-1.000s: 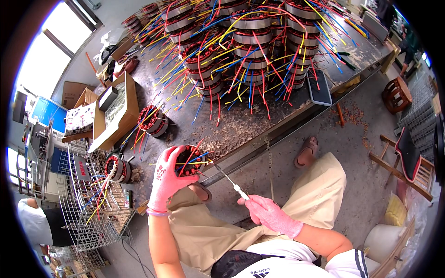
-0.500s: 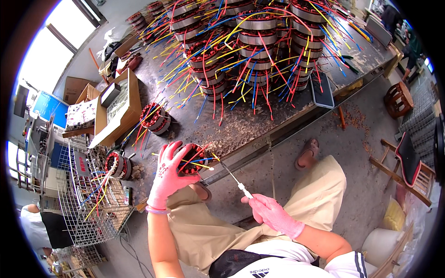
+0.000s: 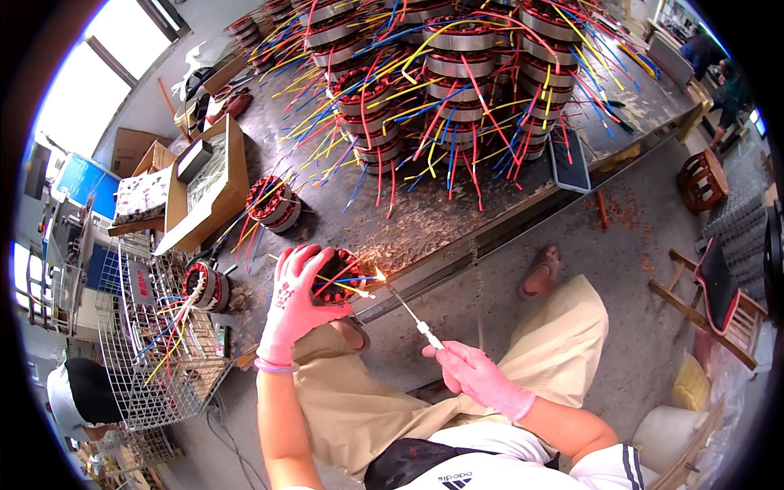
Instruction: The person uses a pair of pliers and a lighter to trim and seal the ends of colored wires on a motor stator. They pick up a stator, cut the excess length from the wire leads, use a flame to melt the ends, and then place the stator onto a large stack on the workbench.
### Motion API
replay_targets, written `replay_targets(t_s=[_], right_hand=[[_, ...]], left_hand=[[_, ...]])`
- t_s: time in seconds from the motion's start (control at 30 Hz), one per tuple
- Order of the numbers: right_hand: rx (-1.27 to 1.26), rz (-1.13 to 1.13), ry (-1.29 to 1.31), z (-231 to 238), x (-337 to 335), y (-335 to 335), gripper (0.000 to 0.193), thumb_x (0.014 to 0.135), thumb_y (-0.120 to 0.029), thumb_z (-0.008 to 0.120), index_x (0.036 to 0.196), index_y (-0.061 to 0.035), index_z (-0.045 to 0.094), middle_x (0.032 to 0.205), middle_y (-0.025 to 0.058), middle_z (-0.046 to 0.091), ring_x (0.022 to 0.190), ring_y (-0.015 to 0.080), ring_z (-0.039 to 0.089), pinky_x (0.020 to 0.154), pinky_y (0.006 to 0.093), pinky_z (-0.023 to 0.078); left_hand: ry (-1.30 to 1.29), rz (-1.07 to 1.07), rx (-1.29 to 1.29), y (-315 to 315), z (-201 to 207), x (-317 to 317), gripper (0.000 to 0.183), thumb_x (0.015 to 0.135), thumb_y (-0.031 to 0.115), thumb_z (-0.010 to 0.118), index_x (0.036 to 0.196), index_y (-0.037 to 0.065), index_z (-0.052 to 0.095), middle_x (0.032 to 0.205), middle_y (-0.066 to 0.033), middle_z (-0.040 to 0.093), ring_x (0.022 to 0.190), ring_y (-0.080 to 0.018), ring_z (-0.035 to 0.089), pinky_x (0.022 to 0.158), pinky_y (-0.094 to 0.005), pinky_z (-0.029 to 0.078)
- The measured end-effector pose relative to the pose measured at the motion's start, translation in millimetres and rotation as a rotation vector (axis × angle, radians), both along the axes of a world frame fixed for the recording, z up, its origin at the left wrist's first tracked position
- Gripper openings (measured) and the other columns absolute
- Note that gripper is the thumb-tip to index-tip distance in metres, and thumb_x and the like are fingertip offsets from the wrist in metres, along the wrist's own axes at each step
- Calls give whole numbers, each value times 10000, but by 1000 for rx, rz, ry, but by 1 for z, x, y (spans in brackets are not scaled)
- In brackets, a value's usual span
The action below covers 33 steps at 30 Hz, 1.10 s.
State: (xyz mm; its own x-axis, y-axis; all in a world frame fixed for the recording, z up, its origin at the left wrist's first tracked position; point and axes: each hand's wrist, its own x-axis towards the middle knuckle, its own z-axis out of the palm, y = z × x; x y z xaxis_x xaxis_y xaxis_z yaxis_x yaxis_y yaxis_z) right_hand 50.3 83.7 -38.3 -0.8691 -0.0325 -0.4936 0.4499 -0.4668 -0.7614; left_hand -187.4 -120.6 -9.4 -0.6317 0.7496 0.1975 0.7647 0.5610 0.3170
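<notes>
stacked wired rings (image 3: 461,69) crowded the workbench (image 3: 425,233), an open carton (image 3: 235,163) stood on its left, our left hand (image 3: 296,302) clasped a wound ring (image 3: 336,268) at its near edge, our right hand (image 3: 483,380), nearer us than the bench, pinched a white-handled rod (image 3: 423,327) with a flame (image 3: 380,276) at its tip, right fingertips partly hidden, wire ends unclear

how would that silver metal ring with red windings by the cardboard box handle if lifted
The silver metal ring with red windings probably feels heavy, being wound metal. Its splayed, thin coloured wires may flop or snag. Being round, it could roll if tipped.
</notes>
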Motion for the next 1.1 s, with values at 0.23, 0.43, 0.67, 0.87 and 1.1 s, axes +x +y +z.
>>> replay_targets(t_s=[0.23,0.43,0.67,0.87,1.1], right_hand=[[58,34,-10,-3,1,2,327,1044,-239,443,1228,-11,588,640,-46,415,548,43,367,494,220,293],[64,43,-29,1,0,2,321,1050,-249,446,1237,-29,587,595,-42,419,534,51,372,500,222,307],[61,41,-12,-10,2,0,324,1043,-246,441,1220,-24,596,623,-44,424,539,44,377,489,226,306],[37,28,-30,0,1,1,321,1044,-242,440,1223,-24,594,619,-47,412,538,42,371,493,223,305],[36,50,-13,-6,0,2,330,1045,-248,445,1227,-15,589,640,-41,425,563,48,393,506,226,325]], left_hand=[[1,-30,3,0,2,-3,859,535,296,875,1303,64,568,1266,-151,564,1260,-349,473,1171,-519,247],[-9,-17,6,1,1,-3,857,541,281,868,1307,52,560,1287,-157,566,1283,-345,468,1176,-508,244],[-8,-25,32,-1,0,-3,862,541,269,868,1314,53,552,1291,-150,565,1287,-344,469,1176,-510,239],[-14,-29,22,-1,0,-4,862,541,266,867,1314,53,552,1297,-141,564,1285,-342,470,1171,-514,244],[-4,-21,20,-2,-2,-4,868,532,270,874,1315,68,556,1299,-144,562,1283,-335,471,1172,-508,246]])
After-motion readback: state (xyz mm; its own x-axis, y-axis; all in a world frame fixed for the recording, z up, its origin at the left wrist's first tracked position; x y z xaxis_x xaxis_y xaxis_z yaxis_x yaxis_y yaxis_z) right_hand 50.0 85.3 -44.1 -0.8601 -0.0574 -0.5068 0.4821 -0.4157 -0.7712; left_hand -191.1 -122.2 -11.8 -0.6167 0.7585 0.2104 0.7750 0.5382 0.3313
